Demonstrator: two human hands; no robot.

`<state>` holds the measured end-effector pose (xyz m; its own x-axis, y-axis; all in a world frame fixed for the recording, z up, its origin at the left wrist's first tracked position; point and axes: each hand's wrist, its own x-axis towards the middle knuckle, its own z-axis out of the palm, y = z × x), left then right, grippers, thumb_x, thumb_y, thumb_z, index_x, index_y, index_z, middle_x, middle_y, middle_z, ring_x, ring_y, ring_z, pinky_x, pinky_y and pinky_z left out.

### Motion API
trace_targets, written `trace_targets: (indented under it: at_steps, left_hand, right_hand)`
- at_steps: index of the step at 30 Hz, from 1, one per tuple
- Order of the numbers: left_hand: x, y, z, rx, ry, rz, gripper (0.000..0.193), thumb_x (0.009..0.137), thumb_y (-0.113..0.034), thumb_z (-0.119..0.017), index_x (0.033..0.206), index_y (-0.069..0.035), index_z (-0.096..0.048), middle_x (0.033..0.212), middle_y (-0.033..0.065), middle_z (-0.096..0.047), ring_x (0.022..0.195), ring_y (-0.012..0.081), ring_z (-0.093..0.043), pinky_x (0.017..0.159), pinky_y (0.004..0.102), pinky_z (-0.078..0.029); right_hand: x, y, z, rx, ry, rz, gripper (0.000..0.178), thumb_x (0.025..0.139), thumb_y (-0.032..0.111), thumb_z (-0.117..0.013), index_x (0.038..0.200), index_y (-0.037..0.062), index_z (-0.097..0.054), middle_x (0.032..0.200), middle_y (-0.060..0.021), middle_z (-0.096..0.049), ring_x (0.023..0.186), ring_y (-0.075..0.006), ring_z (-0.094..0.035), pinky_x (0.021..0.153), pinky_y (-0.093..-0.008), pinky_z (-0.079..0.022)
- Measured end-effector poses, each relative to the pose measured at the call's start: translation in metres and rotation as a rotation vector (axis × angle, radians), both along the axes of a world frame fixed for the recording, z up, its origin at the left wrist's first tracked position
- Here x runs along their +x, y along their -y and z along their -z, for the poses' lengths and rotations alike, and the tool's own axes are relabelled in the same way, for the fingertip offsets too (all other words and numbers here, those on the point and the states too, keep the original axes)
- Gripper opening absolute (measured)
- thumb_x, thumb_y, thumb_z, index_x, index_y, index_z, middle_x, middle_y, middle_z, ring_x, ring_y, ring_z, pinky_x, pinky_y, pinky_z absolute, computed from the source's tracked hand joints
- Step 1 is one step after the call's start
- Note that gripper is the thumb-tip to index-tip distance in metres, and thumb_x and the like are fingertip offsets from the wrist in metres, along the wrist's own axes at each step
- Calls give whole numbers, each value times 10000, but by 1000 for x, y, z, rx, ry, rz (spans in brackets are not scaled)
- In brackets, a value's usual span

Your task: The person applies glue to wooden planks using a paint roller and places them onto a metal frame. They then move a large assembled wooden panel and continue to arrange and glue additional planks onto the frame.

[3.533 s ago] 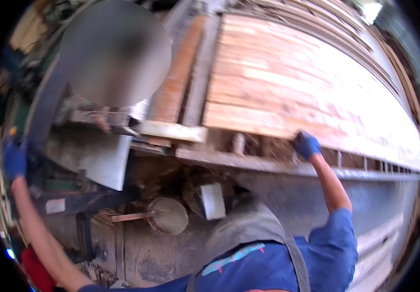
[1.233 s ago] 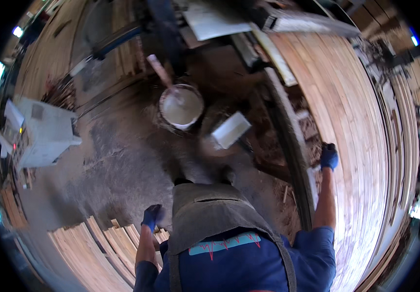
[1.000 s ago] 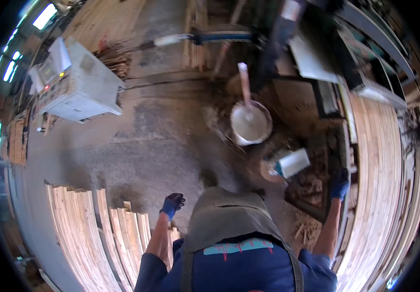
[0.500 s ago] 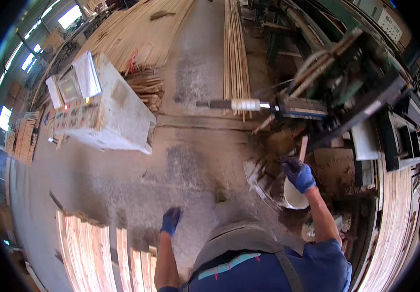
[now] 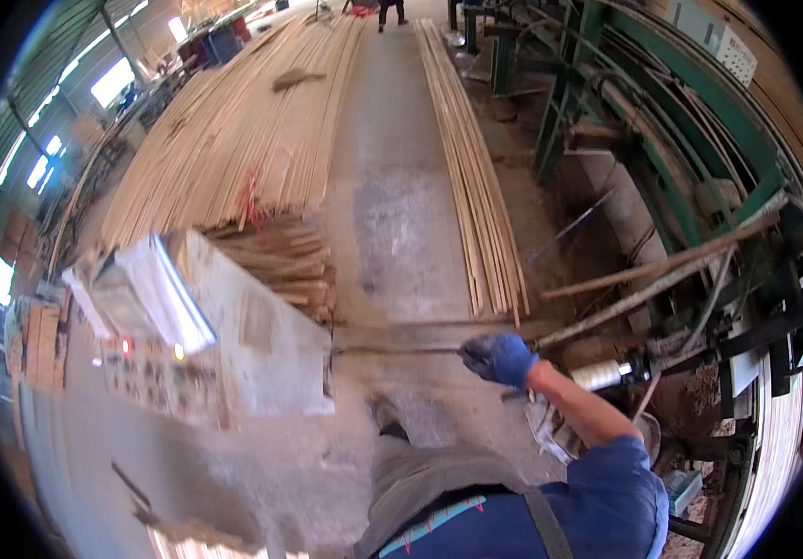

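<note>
My right hand (image 5: 504, 361), in a blue glove with dark fingers, hangs in the air ahead of my body. Its fingers are curled closed, and nothing sticks out of them. Below and right of its wrist is a white cylindrical roller (image 5: 601, 375) at the end of a machine arm. A thin wood stick (image 5: 646, 399) stands slanted by that arm. My left hand is out of the picture.
A pale control cabinet (image 5: 276, 359) with buttons and papers (image 5: 164, 289) stands at left. Long wood strips (image 5: 234, 130) cover the floor ahead; a narrower stack (image 5: 476, 186) lies farther right. Green machine framing (image 5: 672, 177) lines the right. A person (image 5: 390, 13) stands far off.
My body has moved forward, bringing the cabinet and strip stacks closer. My right hand has left the wood stick by the machine and swung forward and left. My left hand has dropped out of view.
</note>
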<state>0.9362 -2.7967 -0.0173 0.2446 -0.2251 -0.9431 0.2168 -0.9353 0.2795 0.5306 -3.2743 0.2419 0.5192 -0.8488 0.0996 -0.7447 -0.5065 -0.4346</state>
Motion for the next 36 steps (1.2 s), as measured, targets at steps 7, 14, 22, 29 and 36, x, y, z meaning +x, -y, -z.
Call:
trace_targets:
  at_steps: [7,14,22,29,36]
  left_hand:
    - [168,485,49,-446,-284,-29,418,996,-353,-432,813,-83,-693,688,69,-674,608,172,-637,569,363,-506]
    - [153,926,-63,-960,112,281,236,955,-293,-610,1017,-73,-669,877,75,-707,653,165,-651,559,303,-513]
    - [158,1027,18,-190,-48,119,297,984,-327,-511,991,-71,-660,822,92,-678,654,217,-628,577,380,-522]
    - [137,1298,40,-13,-29,288,289,976,-329,-512,1023,-81,-654,888,126,-688,723,266,-657,628,415,-544]
    - [203,1759,65,-258,-143,212,288,968,-330,-514,1056,-91,-648,955,159,-698,793,315,-685,678,450,-566]
  right_hand:
    - [-31,112,164,392,-300,13,335,937,363,-475,980,105,-684,963,-169,-688,867,-394,-654,773,-480,-521]
    - [-73,274,236,821,-529,448,379,890,386,-566,1125,113,-683,1216,-167,-641,1087,-352,-620,943,-436,-479]
    - [-44,722,243,281,-403,-210,157,841,200,-615,949,98,-669,942,-164,-665,938,-377,-630,819,-452,-519]
    - [80,1105,202,914,440,393,326,907,364,-634,979,47,-664,827,-75,-688,725,-194,-653,649,-359,-518]
    - [-47,1207,316,905,-312,401,363,923,409,-515,1005,110,-705,905,-136,-715,750,-310,-664,733,-417,-535]
